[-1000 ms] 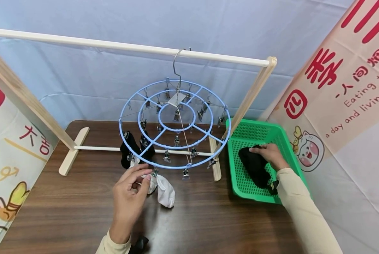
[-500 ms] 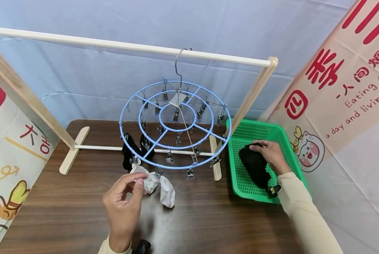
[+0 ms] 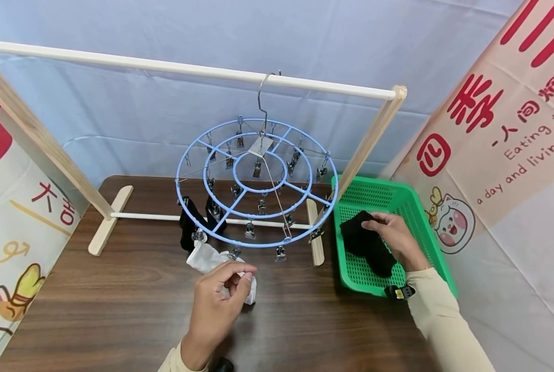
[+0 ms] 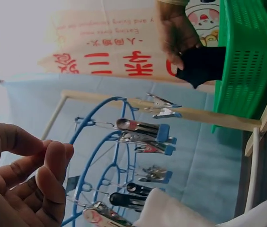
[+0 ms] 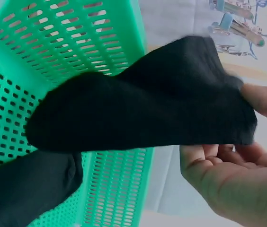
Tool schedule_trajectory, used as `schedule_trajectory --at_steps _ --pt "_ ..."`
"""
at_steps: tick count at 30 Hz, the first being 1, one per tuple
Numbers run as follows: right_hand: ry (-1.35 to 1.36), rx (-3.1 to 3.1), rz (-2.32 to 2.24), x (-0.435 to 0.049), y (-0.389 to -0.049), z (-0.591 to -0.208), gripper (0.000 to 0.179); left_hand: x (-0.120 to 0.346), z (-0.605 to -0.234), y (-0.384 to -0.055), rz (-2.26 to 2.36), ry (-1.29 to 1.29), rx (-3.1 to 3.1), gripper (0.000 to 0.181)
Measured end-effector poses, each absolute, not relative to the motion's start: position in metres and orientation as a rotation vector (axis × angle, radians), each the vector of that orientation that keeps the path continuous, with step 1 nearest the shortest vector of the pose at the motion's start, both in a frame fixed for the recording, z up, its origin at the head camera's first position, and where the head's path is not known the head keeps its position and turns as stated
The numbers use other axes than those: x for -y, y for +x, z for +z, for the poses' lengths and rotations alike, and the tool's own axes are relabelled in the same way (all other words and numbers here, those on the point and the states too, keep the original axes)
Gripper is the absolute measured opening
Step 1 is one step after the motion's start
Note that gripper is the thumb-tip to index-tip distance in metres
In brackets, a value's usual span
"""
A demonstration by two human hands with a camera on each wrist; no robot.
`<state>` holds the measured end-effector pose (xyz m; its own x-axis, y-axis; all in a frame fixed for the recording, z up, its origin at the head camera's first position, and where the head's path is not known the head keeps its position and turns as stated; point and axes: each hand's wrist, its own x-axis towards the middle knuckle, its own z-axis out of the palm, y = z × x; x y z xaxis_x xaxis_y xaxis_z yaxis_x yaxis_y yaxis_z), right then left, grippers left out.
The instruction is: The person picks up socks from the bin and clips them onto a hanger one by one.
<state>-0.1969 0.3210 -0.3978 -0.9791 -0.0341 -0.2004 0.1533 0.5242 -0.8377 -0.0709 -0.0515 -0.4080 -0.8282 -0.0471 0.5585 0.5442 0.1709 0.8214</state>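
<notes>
My right hand (image 3: 395, 240) pinches the cuff of a black sock (image 5: 133, 104) between thumb and fingers, over the green basket (image 3: 374, 185). Beneath it in the right wrist view lies another black sock (image 5: 27, 189) inside the basket. Loosely curled, my left hand (image 3: 218, 305) hovers in front of the round blue clip hanger (image 3: 260, 146), thumb near the index fingertip and nothing visible between them. White socks (image 3: 206, 257) hang from clips at the hanger's front left, partly covered by that hand. Black socks (image 3: 191, 219) hang further left.
A wooden rack with a white top rail (image 3: 165, 65) carries the hanger by its metal hook. Several clips (image 3: 250, 230) dangle from the rings. The rack's wooden foot (image 3: 316, 235) stands left of the basket on the brown table (image 3: 95, 305).
My right hand has lifted the black sock slightly, and it separates from the one below. My left hand has drifted back from the clips, then to the right, across the white socks.
</notes>
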Motion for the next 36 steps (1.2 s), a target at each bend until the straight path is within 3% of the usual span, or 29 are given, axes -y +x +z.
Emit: schedule_trajectory --at_steps 7,16,23,30,36 --pt "0.044 -2.711 -1.369 -0.317 -0.192 -0.401 0.030 0.041 -0.414 -0.075 -1.695 -0.477 2.062 0.023" --pt "0.089 -2.714 -1.523 -0.309 -0.178 -0.390 0.030 0.029 -0.416 -0.081 -1.686 -0.366 2.299 0.041" --pt "0.205 -2.689 -1.769 -0.295 -0.165 -0.376 0.007 0.022 -0.419 -0.090 -1.697 -0.382 2.353 0.041" --pt "0.108 -2.493 -2.056 -0.279 -0.149 -0.366 0.013 0.018 -0.419 -0.098 -1.708 -0.391 2.370 0.037" --pt "-0.006 -2.479 -2.044 -0.265 -0.132 -0.364 0.021 0.015 -0.419 -0.102 -1.764 -0.372 2.398 0.040"
